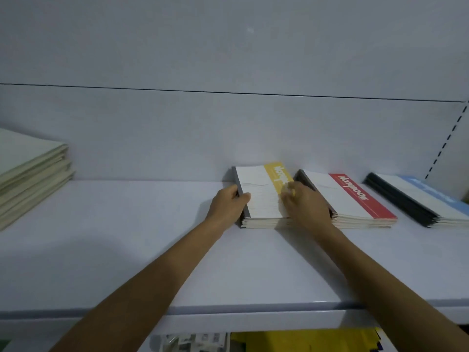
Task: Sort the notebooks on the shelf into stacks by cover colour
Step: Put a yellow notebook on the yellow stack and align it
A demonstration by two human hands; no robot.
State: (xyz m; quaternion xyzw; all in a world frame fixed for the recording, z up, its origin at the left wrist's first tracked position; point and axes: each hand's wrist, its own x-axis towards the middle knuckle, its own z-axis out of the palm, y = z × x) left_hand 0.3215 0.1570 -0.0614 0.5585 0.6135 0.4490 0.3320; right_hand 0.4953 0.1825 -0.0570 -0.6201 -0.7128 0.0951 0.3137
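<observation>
Three stacks of notebooks lie on the white shelf (127,250). The yellow-striped stack (261,194) is in the middle, the red-striped stack (355,196) lies to its right, and the blue-striped stack (421,199) is at the far right. My left hand (228,203) grips the dark spine side of the yellow stack, thumb on the top cover. My right hand (304,201) rests on the right side of that stack's top cover, fingers curled over the yellow stripe, hiding the stack's right edge.
A pile of pale cream notebooks or folders (30,174) sits at the far left of the shelf. The shelf's back panel is close behind the stacks. A slotted upright (446,141) runs at the right. Yellow items (304,341) show on the shelf below.
</observation>
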